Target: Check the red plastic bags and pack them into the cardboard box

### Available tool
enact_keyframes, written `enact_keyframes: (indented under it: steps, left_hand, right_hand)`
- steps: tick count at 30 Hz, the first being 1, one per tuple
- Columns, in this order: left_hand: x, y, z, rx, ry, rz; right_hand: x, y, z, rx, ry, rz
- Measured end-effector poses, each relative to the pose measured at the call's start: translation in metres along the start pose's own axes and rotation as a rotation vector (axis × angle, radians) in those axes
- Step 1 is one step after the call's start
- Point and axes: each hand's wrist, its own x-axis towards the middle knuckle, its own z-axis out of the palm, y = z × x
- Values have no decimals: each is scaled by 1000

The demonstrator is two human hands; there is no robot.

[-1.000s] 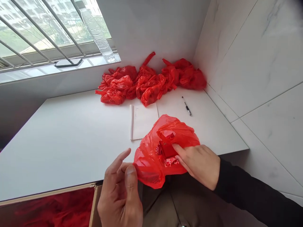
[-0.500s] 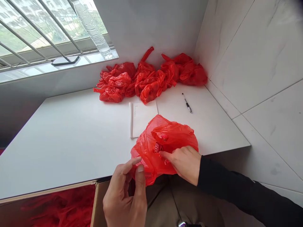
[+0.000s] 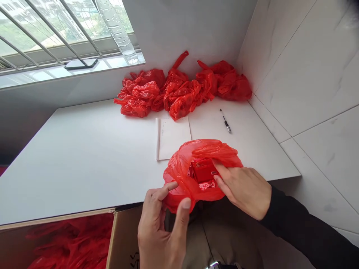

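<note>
A thin red plastic bag gapes at the table's front edge. Inside its mouth lie a flat red packet with a small barcode label and a red-and-white patterned packet. My left hand grips the bag's near left side, index finger and thumb on the film, the other fingers curled below and partly hidden. My right hand reaches in from the right; its outstretched fingers are apart and touch the right edge of the red packet, their tips partly covered by the bag.
Several knotted red bags are piled against the wall. A notepad and a pen lie on the white table. A cardboard box of red bags stands at lower left. The windowsill holds a phone and bottle.
My right hand has shifted right, and its fingers have spread in the bag. The bag's mouth is wider, showing more of the packets. My left hand has moved slightly right with the bag.
</note>
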Motion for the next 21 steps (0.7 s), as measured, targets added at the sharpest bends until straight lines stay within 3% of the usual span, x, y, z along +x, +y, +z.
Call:
enact_keyframes:
  steps: [6, 9, 12, 16, 18, 21]
  left_hand:
    - [-4, -8, 5, 37, 14, 78]
    - [-3, -6, 2, -14, 33, 92]
    - [-2, -4, -2, -18, 101, 195]
    - [6, -2, -6, -20, 195, 282]
    - [16, 1, -7, -65, 147, 318]
    - [33, 9, -3, -211, 42, 425]
  right_hand:
    - [-7, 5, 6, 21, 113, 46]
    - [-16, 7, 6, 198, 320, 51]
    - [-14, 6, 3, 374, 572, 62]
    - [10, 8, -6, 294, 893, 57]
    - [22, 13, -15, 250, 969, 40]
    - [32, 25, -28, 265, 958, 59]
